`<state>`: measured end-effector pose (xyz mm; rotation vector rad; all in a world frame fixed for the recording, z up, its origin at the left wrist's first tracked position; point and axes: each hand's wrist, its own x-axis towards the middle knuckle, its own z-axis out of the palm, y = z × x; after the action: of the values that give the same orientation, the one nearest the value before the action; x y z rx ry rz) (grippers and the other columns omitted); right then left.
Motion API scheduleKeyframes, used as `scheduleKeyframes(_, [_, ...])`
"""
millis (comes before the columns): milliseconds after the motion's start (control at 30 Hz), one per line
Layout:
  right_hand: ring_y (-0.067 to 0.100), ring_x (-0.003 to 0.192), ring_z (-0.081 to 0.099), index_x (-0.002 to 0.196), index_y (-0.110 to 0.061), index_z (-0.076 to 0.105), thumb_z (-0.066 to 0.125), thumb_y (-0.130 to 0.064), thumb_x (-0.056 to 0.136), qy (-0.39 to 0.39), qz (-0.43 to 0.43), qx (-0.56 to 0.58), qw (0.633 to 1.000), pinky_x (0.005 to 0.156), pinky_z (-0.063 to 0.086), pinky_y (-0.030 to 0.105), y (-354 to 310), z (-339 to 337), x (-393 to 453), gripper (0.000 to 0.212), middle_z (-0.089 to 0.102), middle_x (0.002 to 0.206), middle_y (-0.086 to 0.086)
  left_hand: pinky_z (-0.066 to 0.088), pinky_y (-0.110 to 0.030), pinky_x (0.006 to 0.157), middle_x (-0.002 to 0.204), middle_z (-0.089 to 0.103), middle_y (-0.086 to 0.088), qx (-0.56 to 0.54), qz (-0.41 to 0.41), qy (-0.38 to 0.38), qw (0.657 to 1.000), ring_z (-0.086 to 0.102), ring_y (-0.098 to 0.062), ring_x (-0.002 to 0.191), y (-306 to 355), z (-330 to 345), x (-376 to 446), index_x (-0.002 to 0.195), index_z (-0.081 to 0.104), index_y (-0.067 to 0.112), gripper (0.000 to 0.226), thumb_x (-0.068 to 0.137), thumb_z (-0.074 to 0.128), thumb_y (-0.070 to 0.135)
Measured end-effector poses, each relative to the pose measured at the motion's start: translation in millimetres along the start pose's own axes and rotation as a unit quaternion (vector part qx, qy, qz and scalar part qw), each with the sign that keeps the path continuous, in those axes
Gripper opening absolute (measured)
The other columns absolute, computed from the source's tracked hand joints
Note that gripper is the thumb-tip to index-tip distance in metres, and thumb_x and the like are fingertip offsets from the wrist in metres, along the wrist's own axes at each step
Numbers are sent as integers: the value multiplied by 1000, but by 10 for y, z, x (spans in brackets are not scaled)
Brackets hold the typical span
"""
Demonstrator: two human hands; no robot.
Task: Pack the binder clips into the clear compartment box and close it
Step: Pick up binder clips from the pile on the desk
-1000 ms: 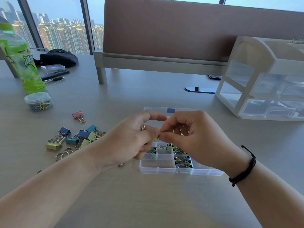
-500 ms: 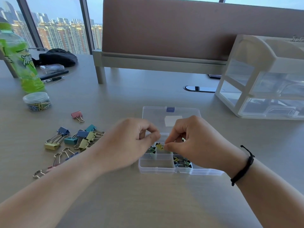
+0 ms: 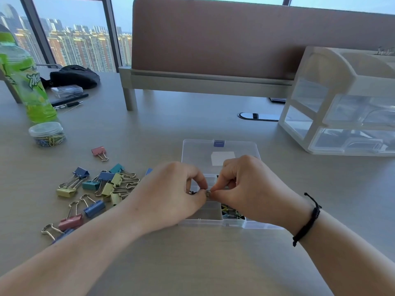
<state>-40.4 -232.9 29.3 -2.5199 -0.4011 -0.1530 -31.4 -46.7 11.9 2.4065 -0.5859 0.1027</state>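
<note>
Our left hand [image 3: 171, 195] and right hand [image 3: 248, 186] meet fingertip to fingertip over the clear compartment box [image 3: 211, 218], both pinching one small binder clip [image 3: 207, 192] just above its middle compartments. Both wrists angle inward, knuckles up. The box lid [image 3: 201, 150] lies open flat behind; small clips [image 3: 229, 211] fill a front compartment. Left of us on the desk [image 3: 192, 263] we count roughly fourteen larger loose binder clips [image 3: 102, 186], one jar of paper clips [image 3: 47, 134], one green bottle [image 3: 25, 82].
</note>
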Motion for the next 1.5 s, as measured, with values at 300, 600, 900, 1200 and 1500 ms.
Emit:
scheduleKeyframes(300, [4, 70, 57, 79, -32, 77, 67, -40, 84, -56, -13, -62, 996, 65, 52, 30, -49, -95, -51, 14, 62, 72, -14, 38, -24, 51, 53, 53, 8, 39, -13, 18, 999, 48, -4, 50, 47, 30, 4, 84, 67, 33, 3, 86, 65, 35])
scheduleKeyframes(600, [2, 84, 54, 94, -40, 72, 61, -38, 84, -90, -55, -102, 989, 73, 49, 25, -72, -154, -105, 15, 55, 88, -17, 33, -15, 42, 52, 59, 2, 17, -46, 31, 998, 48, -4, 45, 66, 41, 54, 77, 70, 29, 5, 80, 71, 33])
scheduleKeyframes(900, [-1, 108, 35, 105, -50, 69, 49, -60, 90, -136, -93, -149, 975, 87, 40, 23, -62, -112, -93, 26, 41, 113, -27, 35, -13, 46, 46, 51, 11, -43, -68, 2, 997, 48, -1, 44, 8, 9, 59, 96, 71, 30, 12, 84, 68, 29])
scheduleKeyframes(1200, [0, 97, 34, 108, -48, 69, 52, -55, 92, -139, -92, -145, 975, 83, 31, 21, -30, -74, -45, 24, 49, 99, -28, 31, -13, 43, 37, 44, 12, -66, -88, -12, 994, 43, -2, 38, 87, -30, 62, 88, 76, 18, 27, 94, 50, 19])
scheduleKeyframes(1500, [-3, 92, 50, 87, -37, 72, 67, -41, 85, -50, -63, -19, 997, 68, 39, 10, -37, -158, -31, 7, 52, 106, -24, 30, -22, 46, 70, 51, -3, -254, -121, 20, 959, 37, -7, 48, 76, -128, 80, 97, 57, 20, 22, 93, 41, 5])
